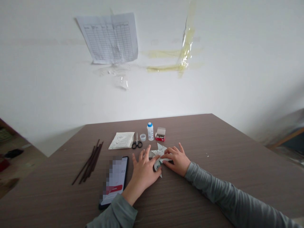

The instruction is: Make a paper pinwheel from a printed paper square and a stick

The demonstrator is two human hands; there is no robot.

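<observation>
A folded sheet of printed paper (158, 155) with pointed corners lies on the brown wood-grain table (213, 148), pressed between my hands. My left hand (143, 172) holds its near left side with the fingertips, and my right hand (177, 160) pinches it from the right. Part of the fold is hidden by my fingers. A dark something shows under the paper, but I cannot tell what it is. To the left of my left hand lies a smartphone (115, 180) with a lit screen, its upper part blurred out.
Behind my hands stand scissors (137, 143), a small plastic cup (142, 137), a blue-capped white bottle (150, 131), an open red-and-white box (160, 134) of small metal items, and a paper packet (121, 140). Thin dark sticks (90, 163) lie at left. The table's far edge meets a white wall (47, 95).
</observation>
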